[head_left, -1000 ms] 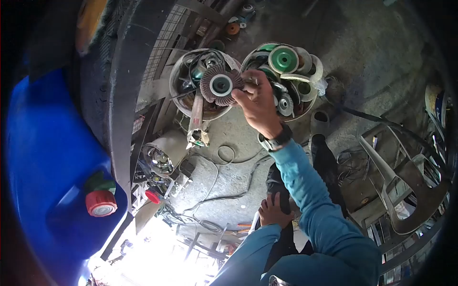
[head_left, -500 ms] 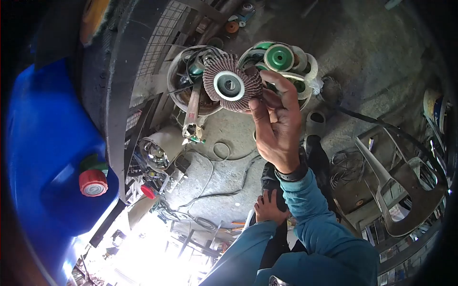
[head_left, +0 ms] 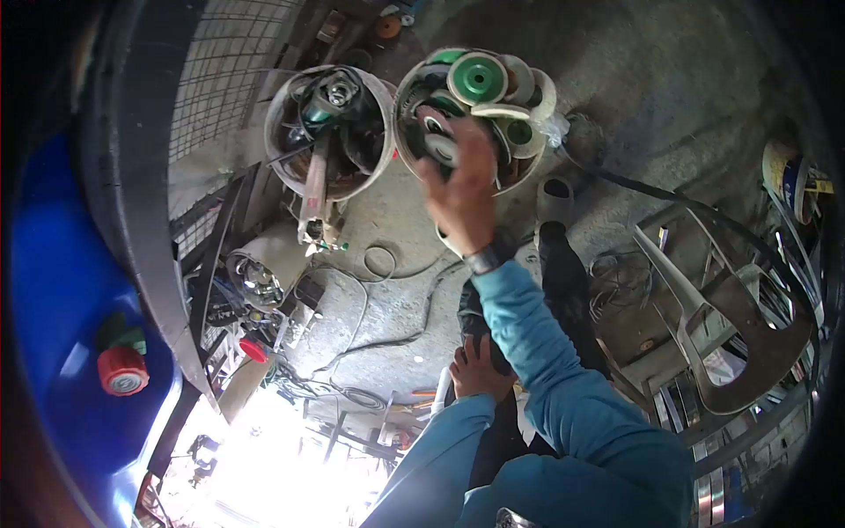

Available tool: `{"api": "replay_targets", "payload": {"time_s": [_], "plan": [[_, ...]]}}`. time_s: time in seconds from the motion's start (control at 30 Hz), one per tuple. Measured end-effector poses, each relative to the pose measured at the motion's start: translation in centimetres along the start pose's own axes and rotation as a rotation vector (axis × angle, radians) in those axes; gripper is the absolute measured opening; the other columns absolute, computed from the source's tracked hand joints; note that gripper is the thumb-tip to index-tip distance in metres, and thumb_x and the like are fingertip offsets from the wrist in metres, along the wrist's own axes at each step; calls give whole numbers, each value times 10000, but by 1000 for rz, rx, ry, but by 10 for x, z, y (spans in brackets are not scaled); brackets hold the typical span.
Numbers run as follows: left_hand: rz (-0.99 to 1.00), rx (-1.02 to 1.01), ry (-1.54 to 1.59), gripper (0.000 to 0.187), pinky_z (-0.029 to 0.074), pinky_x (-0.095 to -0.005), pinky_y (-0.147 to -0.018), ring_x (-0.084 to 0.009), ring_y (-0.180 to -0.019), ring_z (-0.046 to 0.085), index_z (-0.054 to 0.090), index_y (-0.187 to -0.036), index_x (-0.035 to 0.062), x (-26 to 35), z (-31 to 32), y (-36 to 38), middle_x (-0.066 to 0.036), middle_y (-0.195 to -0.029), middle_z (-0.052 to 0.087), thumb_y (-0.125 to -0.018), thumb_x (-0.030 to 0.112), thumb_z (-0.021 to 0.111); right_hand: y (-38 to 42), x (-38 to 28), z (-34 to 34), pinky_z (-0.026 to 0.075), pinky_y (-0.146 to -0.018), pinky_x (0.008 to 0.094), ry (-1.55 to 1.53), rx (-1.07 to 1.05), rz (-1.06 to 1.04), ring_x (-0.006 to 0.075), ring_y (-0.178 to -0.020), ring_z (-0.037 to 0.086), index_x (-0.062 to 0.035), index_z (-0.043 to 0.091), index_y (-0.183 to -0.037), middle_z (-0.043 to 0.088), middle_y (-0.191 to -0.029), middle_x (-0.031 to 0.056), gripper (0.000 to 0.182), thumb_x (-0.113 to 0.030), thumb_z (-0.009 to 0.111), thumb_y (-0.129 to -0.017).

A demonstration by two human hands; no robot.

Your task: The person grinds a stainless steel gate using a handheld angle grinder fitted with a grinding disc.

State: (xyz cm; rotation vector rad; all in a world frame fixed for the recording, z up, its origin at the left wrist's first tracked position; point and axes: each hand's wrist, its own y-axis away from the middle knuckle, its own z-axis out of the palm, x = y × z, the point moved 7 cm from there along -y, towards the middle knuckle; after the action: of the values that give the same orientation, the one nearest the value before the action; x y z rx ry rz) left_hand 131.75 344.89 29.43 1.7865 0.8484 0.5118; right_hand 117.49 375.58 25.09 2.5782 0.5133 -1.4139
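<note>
My right hand is over the bucket of discs, slightly blurred, thumb and fingers apart, with nothing visibly held. Just beyond its fingers, a disc with a pale grey hub lies inside the bucket, next to a reddish-brown disc. A green-centred disc and several pale-rimmed discs lie on top toward the far side. My hand hides part of the bucket's contents. My left hand rests on my knee, its fingers spread.
A second bucket holds a green angle grinder and cables. A tipped container lies nearer. Cables run over the floor. At left stands a blue jug with a red cap; at right, a chair frame.
My right hand has moved from holding up the flap disc to over the disc bucket, and the flap disc has left its grasp. The view has shifted; my left hand stays on my knee.
</note>
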Motion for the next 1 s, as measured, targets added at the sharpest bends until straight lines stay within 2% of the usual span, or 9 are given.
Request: {"api": "replay_targets", "payload": {"time_s": [0.13, 0.2, 0.37, 0.43, 0.57, 0.8, 0.9, 0.97, 1.0], "plan": [[1, 42, 78, 1004, 318, -546, -1114, -388, -1385, 347, 384, -1501, 192, 1, -5, 3, -141, -1521, 359, -663, 554, 803, -7, 94, -34, 389, -1066, 591, 392, 108, 248, 475, -1337, 357, -36, 423, -1432, 373, -1449, 253, 787, -361, 790, -816], [-7, 37, 52, 1024, 326, -540, -1111, -387, -1380, 356, 381, -1505, 180, 0, -5, 4, -150, -1521, 367, -654, 539, 823, -1, 121, -17, 386, -1049, 625, 632, -141, 285, 517, -1330, 323, -33, 493, -1378, 318, -1479, 236, 754, -410, 797, -800], [0, 19, 38, 1071, 327, -532, -1111, -384, -1385, 350, 366, -1513, 180, 3, -4, 5, -150, -1534, 354, -628, 555, 839, 8, 117, -4, 394, -1031, 648, 685, -202, 280, 487, -1329, 340, -40, 571, -1271, 376, -1430, 214, 667, -427, 803, -779], [-1, 10, 34, 1072, 329, -528, -1109, -381, -1388, 346, 365, -1513, 178, 5, -4, 4, -150, -1538, 349, -630, 561, 836, 19, 114, 10, 345, -1065, 589, 705, -200, 255, 457, -1331, 347, 1, 583, -1232, 414, -1416, 212, 650, -377, 804, -751], [10, 29, 56, 1046, 317, -539, -1114, -383, -1384, 344, 361, -1510, 186, 6, -7, 3, -144, -1528, 346, -646, 552, 823, 28, 127, 11, 377, -1053, 519, 325, -64, 170, 442, -1214, 464, 46, 582, -1161, 566, -1234, 250, 460, -144, 729, -768], [-10, -21, 65, 1011, 292, -563, -1134, -403, -1386, 330, 332, -1522, 200, 7, -11, 1, -138, -1531, 328, -675, 493, 800, 33, 128, -33, 471, -915, 486, 134, 74, 311, 427, -1025, 604, 36, 617, -1146, 661, -1056, 244, 378, -114, 730, -818], [-18, -30, 73, 1014, 293, -562, -1135, -409, -1388, 327, 332, -1524, 205, 6, -12, 1, -137, -1530, 332, -672, 493, 801, 44, 138, -51, 502, -909, 402, -22, 90, 510, 329, -1005, 663, 26, 621, -1157, 690, -1088, 186, 318, -88, 718, -877], [-11, -26, 75, 1019, 293, -560, -1137, -408, -1390, 326, 333, -1524, 205, 5, -12, 1, -138, -1530, 333, -669, 498, 803, 49, 139, -57, 510, -901, 361, -559, 150, 620, 271, -1036, 661, 28, 620, -1172, 687, -1132, 169, 287, -97, 690, -923], [-4, -15, 77, 1024, 293, -559, -1138, -408, -1391, 325, 333, -1524, 206, 5, -13, 0, -138, -1531, 334, -665, 504, 805, 47, 133, -59, 501, -894, 298, -775, 191, 587, 182, -1032, 655, 15, 618, -1189, 689, -1149, 95, 287, -87, 712, -937]]}}
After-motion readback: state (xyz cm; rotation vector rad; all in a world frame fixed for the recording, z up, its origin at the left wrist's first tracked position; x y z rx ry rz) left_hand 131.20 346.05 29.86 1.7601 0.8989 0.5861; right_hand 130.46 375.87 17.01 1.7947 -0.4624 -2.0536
